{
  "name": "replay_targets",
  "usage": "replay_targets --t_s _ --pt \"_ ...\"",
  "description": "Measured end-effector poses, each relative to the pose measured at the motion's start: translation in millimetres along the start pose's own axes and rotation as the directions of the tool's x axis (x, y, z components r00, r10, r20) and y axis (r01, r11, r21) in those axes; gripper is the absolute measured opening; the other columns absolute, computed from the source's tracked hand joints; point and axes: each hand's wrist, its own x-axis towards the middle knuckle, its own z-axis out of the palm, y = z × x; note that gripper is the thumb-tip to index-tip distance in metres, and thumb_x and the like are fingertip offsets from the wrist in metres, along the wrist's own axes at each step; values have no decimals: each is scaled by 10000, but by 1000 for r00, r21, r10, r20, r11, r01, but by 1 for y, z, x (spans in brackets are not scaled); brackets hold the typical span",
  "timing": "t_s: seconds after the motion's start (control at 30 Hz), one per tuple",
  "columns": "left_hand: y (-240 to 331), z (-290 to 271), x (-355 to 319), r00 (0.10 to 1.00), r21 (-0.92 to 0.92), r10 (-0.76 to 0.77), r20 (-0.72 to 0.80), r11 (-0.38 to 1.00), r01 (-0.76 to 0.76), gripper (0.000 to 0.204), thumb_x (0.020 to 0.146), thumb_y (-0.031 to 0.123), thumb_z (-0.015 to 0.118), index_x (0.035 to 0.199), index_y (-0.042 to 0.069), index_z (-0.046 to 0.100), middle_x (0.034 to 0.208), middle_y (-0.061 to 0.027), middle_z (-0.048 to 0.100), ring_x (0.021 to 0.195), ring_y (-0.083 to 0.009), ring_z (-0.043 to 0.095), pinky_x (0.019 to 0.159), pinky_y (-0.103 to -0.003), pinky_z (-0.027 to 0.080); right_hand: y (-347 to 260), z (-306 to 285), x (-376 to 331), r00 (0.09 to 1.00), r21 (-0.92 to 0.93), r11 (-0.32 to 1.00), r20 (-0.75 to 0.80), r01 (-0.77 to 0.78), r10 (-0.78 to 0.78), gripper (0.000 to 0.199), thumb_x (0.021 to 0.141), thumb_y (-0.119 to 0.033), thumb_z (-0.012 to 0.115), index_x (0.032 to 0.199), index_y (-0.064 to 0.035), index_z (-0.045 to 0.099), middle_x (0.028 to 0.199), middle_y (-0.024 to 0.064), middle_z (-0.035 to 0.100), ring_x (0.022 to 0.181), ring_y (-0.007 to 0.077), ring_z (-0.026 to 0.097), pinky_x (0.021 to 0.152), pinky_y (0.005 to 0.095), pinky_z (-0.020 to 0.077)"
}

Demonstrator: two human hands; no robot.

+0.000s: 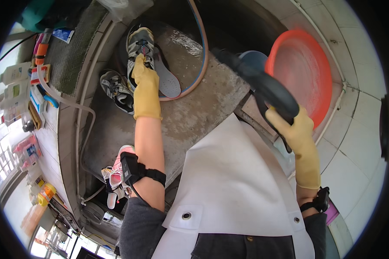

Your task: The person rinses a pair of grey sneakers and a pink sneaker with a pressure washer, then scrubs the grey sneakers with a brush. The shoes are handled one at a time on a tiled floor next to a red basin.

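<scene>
My left hand (145, 88), in a yellow rubber glove, grips a grey, black and white sneaker (140, 41) at its laced front opening. Its fingertips are partly hidden against the shoe. A matching sneaker (116, 90) lies just to the left, and a loose grey insole (169, 81) rests to the right. My right hand (299, 131), gloved the same way, is wrapped round the looped handle of a long black tool (272, 88). That tool slants up and left; its far end is blurred, so its kind is unclear.
A concrete slab (116, 131) bears the shoes, with a hose (203, 32) curving over it. At right stand a red basin (326, 77) and a blue container (254, 58). Pink-and-white shoes (122, 166) lie lower left. Bottles (46, 193) line the left ledge.
</scene>
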Motion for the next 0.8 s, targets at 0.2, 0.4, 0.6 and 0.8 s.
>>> replay_targets --t_s 0.2,0.4,0.6,0.8 --pt "-59 -65 25 924 -706 256 284 708 20 293 1007 259 756 1137 -3 778 1078 -20 747 950 -139 670 852 -234 530 13 -3 24 990 130 984 77 -125 116 580 892 -542 808 1183 -40 803 982 107 786 916 209 724 876 351 545" --pt "-21 -69 -161 937 -629 274 217 774 -81 295 1001 171 725 1234 -9 724 1179 -71 708 1054 -177 674 957 -295 543 10 10 35 985 -26 995 144 -97 100 683 876 -645 765 1139 -16 800 1001 149 783 964 281 737 905 392 546" --pt "-41 -109 -195 753 53 655 55 751 -658 423 1039 69 642 1428 218 716 1240 -60 749 1102 -200 674 1006 -303 497 12 15 35 983 -27 999 179 -39 43 671 887 -643 752 1105 -10 795 1006 156 774 962 288 735 908 394 545" --pt "-48 -120 -238 770 546 638 -5 647 -532 440 1081 78 630 1487 238 686 1247 -66 741 1105 -210 652 1021 -312 489 14 19 32 981 -49 998 189 -40 49 662 901 -645 739 1094 -15 796 1031 159 769 997 290 726 948 399 530"
